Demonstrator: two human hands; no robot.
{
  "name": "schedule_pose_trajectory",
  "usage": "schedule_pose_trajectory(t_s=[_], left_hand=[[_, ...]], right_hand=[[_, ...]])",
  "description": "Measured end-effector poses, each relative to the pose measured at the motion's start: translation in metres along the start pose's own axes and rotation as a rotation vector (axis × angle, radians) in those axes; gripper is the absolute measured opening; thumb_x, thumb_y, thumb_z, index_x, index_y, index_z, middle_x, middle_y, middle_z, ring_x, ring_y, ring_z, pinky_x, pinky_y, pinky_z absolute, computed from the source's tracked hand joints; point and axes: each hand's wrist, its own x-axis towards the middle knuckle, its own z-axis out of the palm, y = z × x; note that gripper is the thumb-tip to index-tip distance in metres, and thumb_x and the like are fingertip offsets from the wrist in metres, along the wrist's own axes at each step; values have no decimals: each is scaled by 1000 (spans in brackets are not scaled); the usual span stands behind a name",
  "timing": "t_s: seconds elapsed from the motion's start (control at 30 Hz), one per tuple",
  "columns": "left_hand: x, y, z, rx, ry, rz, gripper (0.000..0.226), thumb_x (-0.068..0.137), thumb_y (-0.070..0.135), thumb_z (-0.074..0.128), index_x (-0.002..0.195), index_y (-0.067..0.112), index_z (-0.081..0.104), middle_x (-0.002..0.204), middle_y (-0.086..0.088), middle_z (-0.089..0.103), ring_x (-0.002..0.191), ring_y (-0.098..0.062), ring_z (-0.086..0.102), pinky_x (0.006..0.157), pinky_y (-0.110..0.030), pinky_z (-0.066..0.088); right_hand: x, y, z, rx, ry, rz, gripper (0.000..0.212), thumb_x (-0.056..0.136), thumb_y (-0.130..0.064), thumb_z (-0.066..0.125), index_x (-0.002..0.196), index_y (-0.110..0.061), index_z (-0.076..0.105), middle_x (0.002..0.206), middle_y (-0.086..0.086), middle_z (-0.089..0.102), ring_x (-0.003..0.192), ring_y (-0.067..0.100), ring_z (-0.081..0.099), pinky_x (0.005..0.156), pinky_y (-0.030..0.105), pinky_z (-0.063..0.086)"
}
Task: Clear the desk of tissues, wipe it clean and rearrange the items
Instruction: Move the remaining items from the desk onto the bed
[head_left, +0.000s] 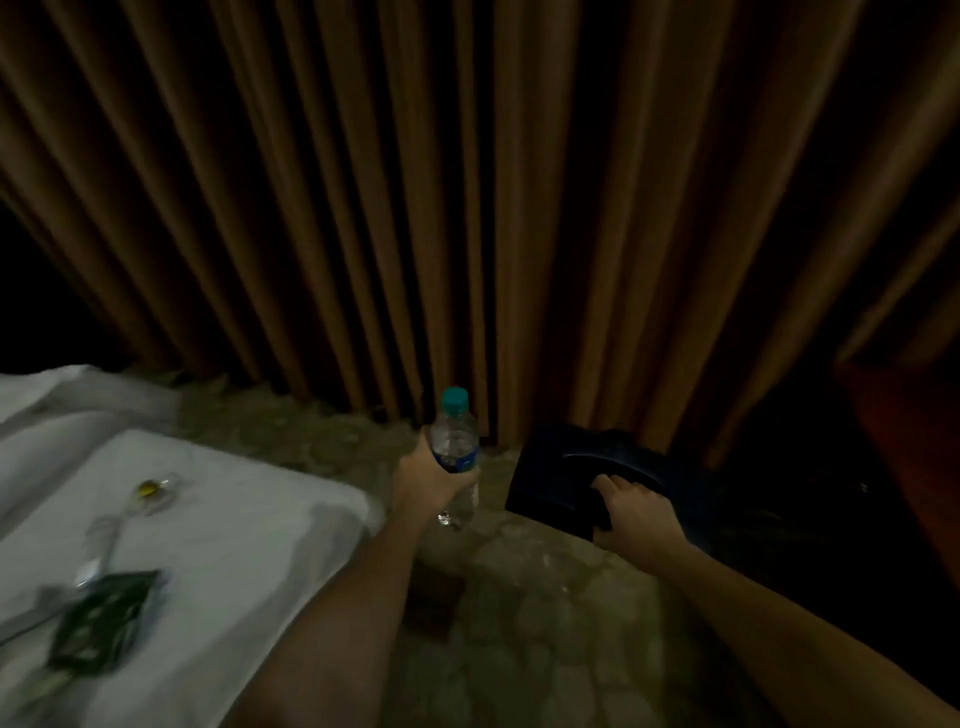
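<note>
Bottle (457, 441) in left hand (428, 480), tray (550, 483) right hand (636, 512)

Both arms bare, stretched forward, well apart. Left forearm (337, 597) rises from bottom centre; left hand (423, 480) upright, fingers wrapped round middle of bottle (457, 441), thumb on near side. Right forearm (779, 623) enters from lower right; right hand (636, 512) palm down, fingers curled over near edge of tray (556, 478), gripping it.

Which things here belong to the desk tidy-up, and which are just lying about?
In hand: water bottle, held by left hand; black tray, gripped by right hand.
Lying about: green packet on the white cloth; brown curtain behind.
</note>
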Motion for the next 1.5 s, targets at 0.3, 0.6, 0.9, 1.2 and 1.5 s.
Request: schedule_pose_trajectory(t_s=[0.3,0.6,0.9,1.2,1.5], left_hand=[[-4,-146,-170,-19,374,-325,65,65,34,87,116,18,49,105,-4,67,98,-26,64,81,-34,50],[9,-259,-244,-119,715,-660,69,65,27,88,122,17,50,112,-3,67,103,-23,63,79,-27,46],[49,-331,-271,-212,892,-913,81,67,34,87,134,17,45,124,-7,64,113,-27,60,85,-29,46],[56,-405,-247,-181,944,-961,76,66,28,88,130,18,48,119,-8,66,110,-28,61,85,-30,46],[49,-445,-218,-226,983,-955,72,67,28,88,127,20,48,120,-8,65,111,-28,60,91,-36,49]], right_hand=[[136,-211,14,-30,-113,-503,53,86,-41,60,132,-22,41,124,0,53,108,20,56,81,32,51],[260,-408,57,-157,-266,-974,58,86,-35,61,137,-19,39,129,3,49,115,23,52,87,32,45],[351,-533,114,-228,-392,-1205,53,85,-32,63,133,-21,42,127,0,51,113,21,52,87,29,43],[377,-579,196,-184,-454,-1193,49,86,-30,63,131,-20,45,125,1,53,110,21,53,83,29,44],[360,-570,248,-223,-484,-1240,47,87,-27,63,129,-18,46,121,4,54,107,23,54,82,33,47]])
